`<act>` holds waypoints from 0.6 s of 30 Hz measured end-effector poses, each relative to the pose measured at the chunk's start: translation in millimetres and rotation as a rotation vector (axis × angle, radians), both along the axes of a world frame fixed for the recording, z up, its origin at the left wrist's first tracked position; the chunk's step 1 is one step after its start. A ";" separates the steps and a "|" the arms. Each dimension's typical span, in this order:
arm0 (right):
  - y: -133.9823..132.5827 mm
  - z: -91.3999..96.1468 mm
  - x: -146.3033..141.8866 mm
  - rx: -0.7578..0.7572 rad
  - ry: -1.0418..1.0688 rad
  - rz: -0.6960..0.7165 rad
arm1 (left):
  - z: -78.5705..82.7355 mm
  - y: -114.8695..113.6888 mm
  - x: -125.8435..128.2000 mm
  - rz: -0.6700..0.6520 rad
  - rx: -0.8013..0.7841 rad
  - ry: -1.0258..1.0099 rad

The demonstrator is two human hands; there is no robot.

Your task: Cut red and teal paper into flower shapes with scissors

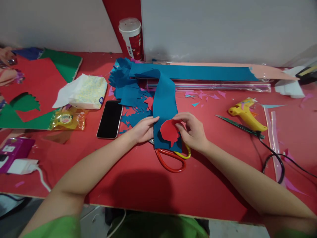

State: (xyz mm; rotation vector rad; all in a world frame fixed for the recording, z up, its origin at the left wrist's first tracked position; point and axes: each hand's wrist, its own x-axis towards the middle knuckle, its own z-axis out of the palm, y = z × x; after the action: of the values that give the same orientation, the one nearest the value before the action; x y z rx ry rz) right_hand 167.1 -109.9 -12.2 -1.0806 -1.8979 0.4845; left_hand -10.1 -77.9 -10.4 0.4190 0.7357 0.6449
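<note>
My left hand [145, 129] grips the left edge of a long blue paper strip [165, 96], thumb on top. Between the thumb and fingers of my right hand [192, 130] is a red paper cutout [169, 131] with a wavy edge and a small stem, lying over the strip's near end. Partly hidden under the strip are scissors [171, 168] with one red and one yellow handle loop. Blue paper scraps [136, 117] lie beyond my left hand.
A phone [110, 119] lies left of the scraps. To the right are a yellow glue gun [247, 112] and a craft knife [239, 125]. A lidded paper cup [131, 38] stands at the back. Tissues [88, 91] and red and green sheets [66, 62] are at left, near another person's hand [7, 74].
</note>
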 end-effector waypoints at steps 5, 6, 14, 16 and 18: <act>1.6 5.3 0.7 0.046 -0.031 0.127 | 1.9 -0.7 -0.7 -0.015 0.003 -0.030; 2.1 5.7 0.8 0.050 -0.050 0.149 | 1.6 -0.7 -1.0 -0.016 0.006 -0.035; 7.0 1.2 -2.3 0.175 -0.177 0.185 | -2.2 -0.2 -1.7 -0.015 0.011 -0.084; 7.7 0.4 -3.2 0.197 -0.167 0.174 | -2.3 -0.2 -1.7 -0.026 0.017 -0.098; 8.0 0.0 -4.0 0.207 -0.164 0.160 | -2.4 -0.1 -1.4 -0.036 0.022 -0.099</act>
State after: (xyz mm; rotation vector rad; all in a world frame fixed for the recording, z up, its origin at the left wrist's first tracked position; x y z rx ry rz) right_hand 163.1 -101.9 -12.2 -0.8591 -2.1371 0.2860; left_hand -11.5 -78.0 -12.8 0.4167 0.6267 0.6355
